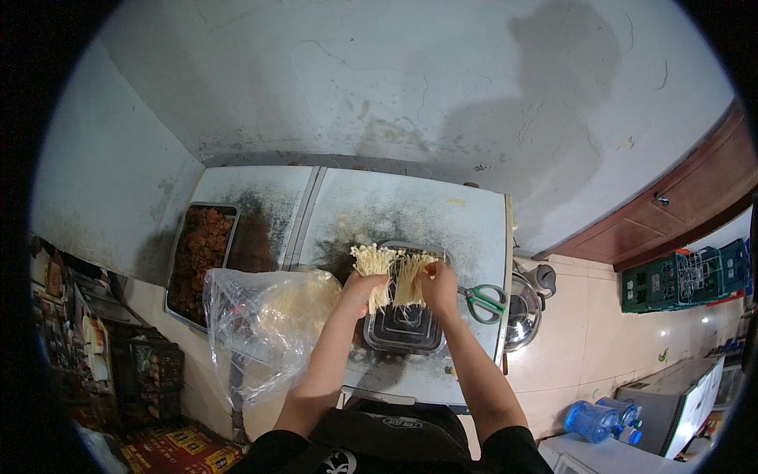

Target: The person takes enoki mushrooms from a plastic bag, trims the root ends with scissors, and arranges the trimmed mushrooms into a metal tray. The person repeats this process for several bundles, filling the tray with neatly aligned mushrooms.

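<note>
My left hand grips a bunch of enoki mushrooms, caps pointing away from me. Close beside it, the fingers of my right hand pinch a second, looser portion of enoki. Both portions are above a rectangular clear plastic container on the worn white table. Left of my left forearm, a clear plastic bag holds more enoki. Green-handled scissors lie right of my right hand, their blades partly hidden.
A metal tray of reddish-brown food stands at the table's left. The wall borders the far edge. Beyond the right edge are a round metal lid and, farther off, green crates and blue water bottles near a white appliance.
</note>
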`<control>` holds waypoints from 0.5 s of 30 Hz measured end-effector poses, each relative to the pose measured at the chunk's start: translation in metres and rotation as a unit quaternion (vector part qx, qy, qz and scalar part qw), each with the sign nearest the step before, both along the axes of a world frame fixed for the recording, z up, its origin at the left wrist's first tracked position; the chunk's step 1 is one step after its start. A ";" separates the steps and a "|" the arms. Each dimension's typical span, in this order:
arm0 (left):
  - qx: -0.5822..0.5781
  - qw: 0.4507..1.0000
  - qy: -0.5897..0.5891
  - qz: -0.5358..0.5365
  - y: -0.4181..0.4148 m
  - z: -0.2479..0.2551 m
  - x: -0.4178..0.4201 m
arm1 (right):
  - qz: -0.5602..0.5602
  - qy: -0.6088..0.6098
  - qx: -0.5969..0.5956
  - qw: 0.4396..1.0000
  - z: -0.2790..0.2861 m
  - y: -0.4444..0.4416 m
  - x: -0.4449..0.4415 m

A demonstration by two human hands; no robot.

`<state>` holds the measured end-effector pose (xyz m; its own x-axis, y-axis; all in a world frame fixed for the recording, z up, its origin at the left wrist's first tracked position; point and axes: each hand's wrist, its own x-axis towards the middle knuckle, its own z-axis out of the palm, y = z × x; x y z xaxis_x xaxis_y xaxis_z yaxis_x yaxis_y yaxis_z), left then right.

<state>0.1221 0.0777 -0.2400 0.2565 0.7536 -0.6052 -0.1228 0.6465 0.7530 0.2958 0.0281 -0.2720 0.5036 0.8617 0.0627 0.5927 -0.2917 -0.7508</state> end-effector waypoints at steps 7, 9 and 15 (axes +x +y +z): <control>-0.043 0.995 -0.070 -0.057 -0.005 0.027 0.008 | 0.085 0.405 -0.098 0.905 0.041 -0.002 -0.018; -0.050 0.992 -0.067 -0.090 -0.005 0.027 0.007 | 0.113 0.502 -0.128 0.848 0.051 0.000 -0.019; -0.053 0.988 -0.112 -0.096 -0.004 0.013 0.007 | 0.079 0.517 -0.121 0.844 0.031 0.006 -0.017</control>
